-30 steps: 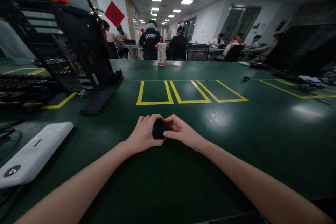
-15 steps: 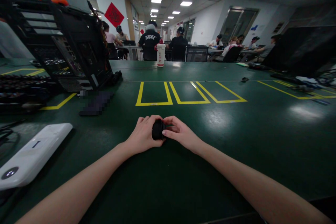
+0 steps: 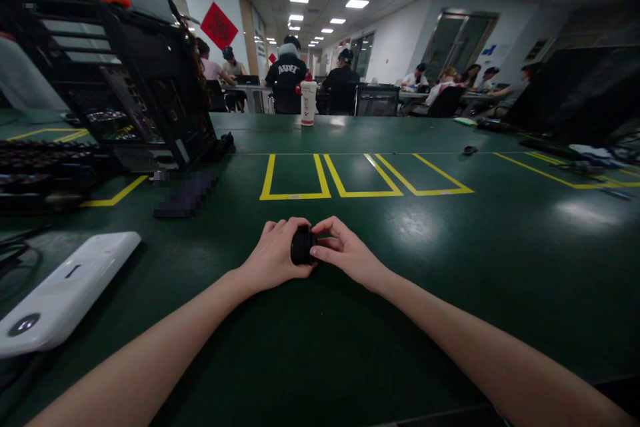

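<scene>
Holding small black object (image 3: 301, 246) two-handed, just 6 o'clock of frame center. Left hand (image 3: 274, 253) clamped round its 9 o'clock side; right hand (image 3: 353, 257) pinching its 3 o'clock edge, thumb and fingertips on it. Can't tell if it touches green table (image 3: 450, 260). From it: yellow tape outlines (image 3: 370, 194) at 12 to 2, PC case (image 3: 165, 100) at 10, white device (image 3: 75, 287) between 8 and 9.

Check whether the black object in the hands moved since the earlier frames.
No: the black object keeps the same place against the yellow tape markings, with no visible shift.
</scene>
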Tool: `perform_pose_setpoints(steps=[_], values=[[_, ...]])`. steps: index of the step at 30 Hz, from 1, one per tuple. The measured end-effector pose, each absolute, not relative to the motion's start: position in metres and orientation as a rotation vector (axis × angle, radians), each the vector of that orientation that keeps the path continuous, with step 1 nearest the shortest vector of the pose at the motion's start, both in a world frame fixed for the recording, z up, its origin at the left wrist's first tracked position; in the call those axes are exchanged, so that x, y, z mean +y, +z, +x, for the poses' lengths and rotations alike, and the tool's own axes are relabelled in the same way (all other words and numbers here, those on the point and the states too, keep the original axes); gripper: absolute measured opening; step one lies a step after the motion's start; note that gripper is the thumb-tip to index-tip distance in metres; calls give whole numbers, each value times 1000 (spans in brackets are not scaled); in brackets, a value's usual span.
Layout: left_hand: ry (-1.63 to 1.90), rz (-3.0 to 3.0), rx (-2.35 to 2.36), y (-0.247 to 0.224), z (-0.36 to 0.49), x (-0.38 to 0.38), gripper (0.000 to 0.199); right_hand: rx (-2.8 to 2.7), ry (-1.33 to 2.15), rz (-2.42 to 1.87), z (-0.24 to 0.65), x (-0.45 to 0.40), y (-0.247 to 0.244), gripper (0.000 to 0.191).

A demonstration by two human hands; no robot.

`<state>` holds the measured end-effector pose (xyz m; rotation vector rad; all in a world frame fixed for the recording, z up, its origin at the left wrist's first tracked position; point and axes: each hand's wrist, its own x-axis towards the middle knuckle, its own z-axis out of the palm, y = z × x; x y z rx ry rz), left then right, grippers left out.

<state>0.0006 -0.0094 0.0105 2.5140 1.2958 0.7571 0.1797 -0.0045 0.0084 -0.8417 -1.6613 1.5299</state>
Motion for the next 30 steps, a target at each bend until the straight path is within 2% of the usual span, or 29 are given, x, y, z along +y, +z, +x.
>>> perform_pose_setpoints(steps=[10, 16, 21, 26, 30], values=[[729, 2505, 1286, 12, -1, -10, 53, -1695, 1617, -778, 184, -7, 13, 34], [750, 2492, 1287, 13, -1, -10, 52, -1699, 1530, -822, 182, -9, 12, 24], [717, 2488, 1263, 17, -1, -12, 50, -1695, 1515, -890, 181, -4, 8, 34], [751, 2494, 1280, 13, 0, -11, 51, -1714, 1601, -820, 183, -3, 9, 29], [739, 2512, 1293, 14, 0, -11, 52, -1685, 1636, -722, 183, -5, 11, 34]])
